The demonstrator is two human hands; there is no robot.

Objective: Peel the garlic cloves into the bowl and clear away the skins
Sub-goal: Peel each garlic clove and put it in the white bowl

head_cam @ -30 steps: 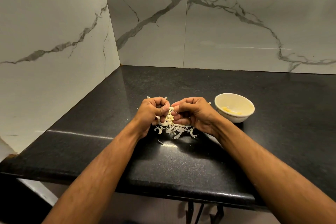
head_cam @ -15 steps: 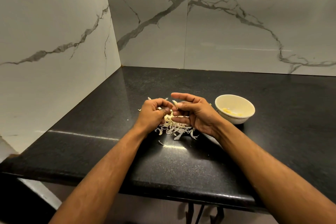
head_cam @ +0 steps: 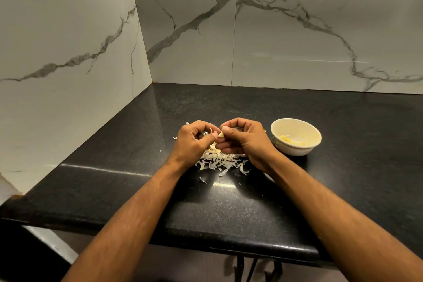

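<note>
While both forearms reached in over the near edge of the black counter, the pile of papery skins lay just beneath the hands, uncleared and scattered, with a few stray flakes nearer the edge. Above the pile, the left hand was curled, its thumb and fingertips closing on one end of a garlic clove; the right hand pinched the other end between thumb and forefinger. Judging by this, peeling was under way and the sweeping-up of skins had not begun. To the right and a little beyond, near the right hand but apart from it, the pale bowl held a few yellowish peeled cloves.

How much skin clung to the held clove could not be made out, since the fingers covered most of it. Whether unpeeled cloves remained in the pile, behind the hands, was hidden too.
</note>
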